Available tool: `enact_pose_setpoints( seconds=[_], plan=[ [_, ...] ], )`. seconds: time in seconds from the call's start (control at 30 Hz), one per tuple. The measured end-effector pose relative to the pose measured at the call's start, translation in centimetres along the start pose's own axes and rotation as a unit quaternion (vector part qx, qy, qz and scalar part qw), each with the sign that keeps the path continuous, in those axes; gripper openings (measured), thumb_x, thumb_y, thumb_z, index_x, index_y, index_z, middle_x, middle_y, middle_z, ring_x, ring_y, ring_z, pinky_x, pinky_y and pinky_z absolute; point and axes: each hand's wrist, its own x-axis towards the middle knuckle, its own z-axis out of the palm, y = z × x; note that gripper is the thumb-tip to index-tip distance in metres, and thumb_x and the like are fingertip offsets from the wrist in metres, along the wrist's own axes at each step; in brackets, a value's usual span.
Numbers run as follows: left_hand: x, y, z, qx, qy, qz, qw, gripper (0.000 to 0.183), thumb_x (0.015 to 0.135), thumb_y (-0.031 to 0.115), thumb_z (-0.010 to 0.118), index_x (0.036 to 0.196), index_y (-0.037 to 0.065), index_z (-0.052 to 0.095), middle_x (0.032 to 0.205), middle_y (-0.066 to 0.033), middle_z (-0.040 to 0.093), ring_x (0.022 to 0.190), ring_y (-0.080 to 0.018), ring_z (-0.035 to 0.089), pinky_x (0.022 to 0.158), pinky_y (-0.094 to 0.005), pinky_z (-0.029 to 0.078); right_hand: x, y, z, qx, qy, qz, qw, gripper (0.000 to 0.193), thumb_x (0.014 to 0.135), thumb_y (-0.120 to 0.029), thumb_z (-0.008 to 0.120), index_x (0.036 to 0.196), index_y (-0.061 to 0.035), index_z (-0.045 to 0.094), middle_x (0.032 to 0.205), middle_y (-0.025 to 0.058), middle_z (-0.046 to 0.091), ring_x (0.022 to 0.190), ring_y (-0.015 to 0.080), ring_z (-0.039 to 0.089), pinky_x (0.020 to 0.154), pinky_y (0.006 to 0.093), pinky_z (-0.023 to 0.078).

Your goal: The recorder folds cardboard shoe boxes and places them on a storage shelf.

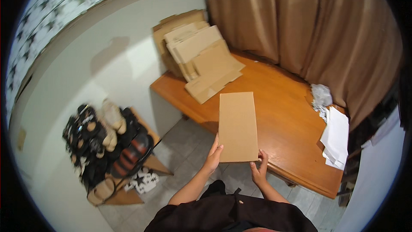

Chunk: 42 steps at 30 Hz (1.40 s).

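Head view: the left hand (212,157) and right hand (259,169) are holding up a brown cardboard piece (238,126) over the table's near edge (283,175), fingers bending snugly around its lower edges. Handling is seemingly under way, while stacked cardboard (210,62) is lying untouched. The view isn't revealing whether the piece is enclosing anything.

On my feed the box (238,126) looks like smooth, matt cardboard, as does the stack (208,56) at far left. I see glossy wood on the bench (287,111), folded cloth in the far curtain (270,17), matt paper sheets (336,135) at right.
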Motion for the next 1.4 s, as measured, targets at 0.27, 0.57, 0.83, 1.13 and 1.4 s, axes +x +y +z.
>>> enact_pose_setpoints(
  seconds=[0.27, 0.57, 0.83, 1.13, 1.4],
  plan=[
    [-16.8, 10.3, -4.5, -0.026, 0.174, 0.158, 0.972, 0.069, 0.092, 0.009, 0.039, 0.145, 0.004, -0.005, 0.151, -0.0135, 0.008, 0.139, -0.0224, 0.008, 0.111, -0.0346, 0.008, -3.7, -9.6, 9.5, 0.182, -0.089, -0.212, 0.956, 0.053, 0.089, -0.022, 0.053, 0.133, -0.0038, 0.03, 0.131, 0.0223, 0.033, 0.124, 0.0334, 0.034, 0.103, 0.0437, 0.027],
    [-40.0, 18.6, -14.1, 0.115, 0.264, 0.215, 0.933, 0.069, 0.081, 0.015, 0.058, 0.137, 0.003, 0.021, 0.133, -0.0084, 0.031, 0.123, -0.0189, 0.035, 0.1, -0.0345, 0.032, -13.8, -24.7, 24.2, 0.402, -0.268, -0.348, 0.804, 0.049, 0.093, -0.014, 0.045, 0.138, -0.0112, 0.027, 0.143, 0.0279, 0.021, 0.131, 0.0392, 0.029, 0.105, 0.0474, 0.025],
    [-61.7, 29.9, -19.9, 0.408, 0.395, 0.295, 0.769, 0.11, 0.065, 0.016, 0.08, 0.143, 0.004, 0.003, 0.143, -0.0176, 0.021, 0.136, -0.026, 0.019, 0.109, -0.0402, 0.016, -26.3, -46.1, 35.8, 0.53, -0.373, -0.361, 0.671, 0.069, 0.083, -0.008, 0.061, 0.139, -0.0189, 0.024, 0.141, 0.0287, 0.021, 0.132, 0.0416, 0.026, 0.102, 0.0483, 0.029],
    [-72.6, 41.6, -28.1, 0.634, 0.487, 0.317, 0.51, 0.102, 0.064, 0.008, 0.082, 0.139, 0.006, 0.013, 0.131, -0.0142, 0.037, 0.12, -0.0258, 0.043, 0.099, -0.0376, 0.038, -29.6, -65.3, 44.4, 0.576, -0.262, -0.546, 0.549, 0.101, 0.062, 0.01, 0.074, 0.138, -0.0326, 0.022, 0.142, 0.0276, 0.013, 0.13, 0.0468, 0.026, 0.101, 0.0489, 0.035],
    [-76.8, 53.5, -34.8, 0.672, 0.511, 0.305, 0.44, 0.096, 0.066, 0.012, 0.081, 0.14, 0.01, 0.02, 0.136, -0.0142, 0.031, 0.126, -0.0247, 0.036, 0.102, -0.0388, 0.036, -29.3, -78.2, 54.0, 0.566, -0.105, -0.612, 0.543, 0.102, 0.055, -0.001, 0.082, 0.135, -0.0262, 0.024, 0.139, 0.0254, 0.021, 0.12, 0.045, 0.038, 0.094, 0.047, 0.043]
  ],
)
